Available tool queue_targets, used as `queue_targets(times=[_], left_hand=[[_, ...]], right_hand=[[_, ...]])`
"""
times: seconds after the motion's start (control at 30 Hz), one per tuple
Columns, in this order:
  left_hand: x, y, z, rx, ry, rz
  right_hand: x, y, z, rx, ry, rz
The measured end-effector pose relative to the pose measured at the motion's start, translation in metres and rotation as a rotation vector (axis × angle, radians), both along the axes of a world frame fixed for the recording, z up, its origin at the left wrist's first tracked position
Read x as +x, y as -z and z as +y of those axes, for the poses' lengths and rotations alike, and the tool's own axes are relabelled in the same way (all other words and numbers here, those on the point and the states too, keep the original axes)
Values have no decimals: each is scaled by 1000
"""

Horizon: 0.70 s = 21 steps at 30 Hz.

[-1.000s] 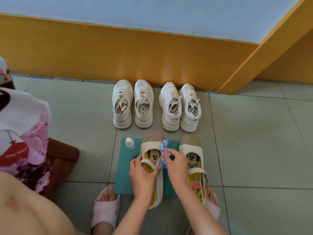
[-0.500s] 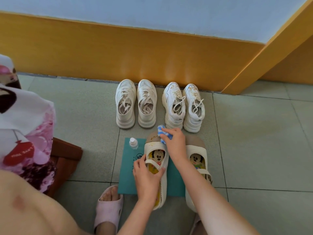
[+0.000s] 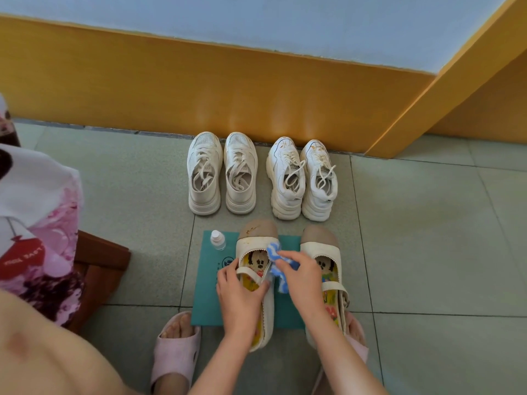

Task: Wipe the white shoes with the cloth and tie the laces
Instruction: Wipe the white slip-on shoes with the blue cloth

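Two sneaker pairs beyond the grip, cream pair (image 3: 204, 172) and white pair (image 3: 286, 181), sit untouched, laces apparently untied. Right hand (image 3: 303, 277) pinches the blue cloth (image 3: 273, 252) against the strap shoe (image 3: 252, 245), and left hand (image 3: 239, 292) clasps that shoe.

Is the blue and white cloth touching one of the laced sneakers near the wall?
No, the right hand holds the cloth against the strap shoe that lies on the green mat.

The cloth (image 3: 275, 250) I hold is blue-and-white striped, the shoe (image 3: 251, 245) cream with a tan toe (image 3: 258, 228) and cartoon-print insole (image 3: 258, 262), the mat (image 3: 206, 295) teal, the sneakers (image 3: 204, 155) white.
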State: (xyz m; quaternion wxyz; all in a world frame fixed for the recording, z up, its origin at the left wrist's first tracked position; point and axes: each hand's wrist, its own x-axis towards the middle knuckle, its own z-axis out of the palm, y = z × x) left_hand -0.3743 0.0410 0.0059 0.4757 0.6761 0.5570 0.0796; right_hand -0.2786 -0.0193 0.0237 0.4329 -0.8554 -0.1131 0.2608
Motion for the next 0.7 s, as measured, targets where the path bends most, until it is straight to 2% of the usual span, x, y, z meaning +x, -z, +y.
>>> queue_targets(times=[0.1,0.17,0.3,0.37,0.53,0.7], left_hand=[[0,-2,-2,5,5,25],[1,-3,-3,4,3,34],[2,-4,-3,-4,1,52],[3,-4,-3,-10,0,53],[3,-2,-2,-1,-7,52],[3,-2,-2,-12,-12,48]], right_hand=[[25,-14,15,83,-40,-111],[42,-16,39,67,-136,-181],[52,3,71,-129,-495,-312],[49,14,70,-212,-597,-353],[37,14,54,-238,-622,-439],[28,5,31,-249,-599,-319]])
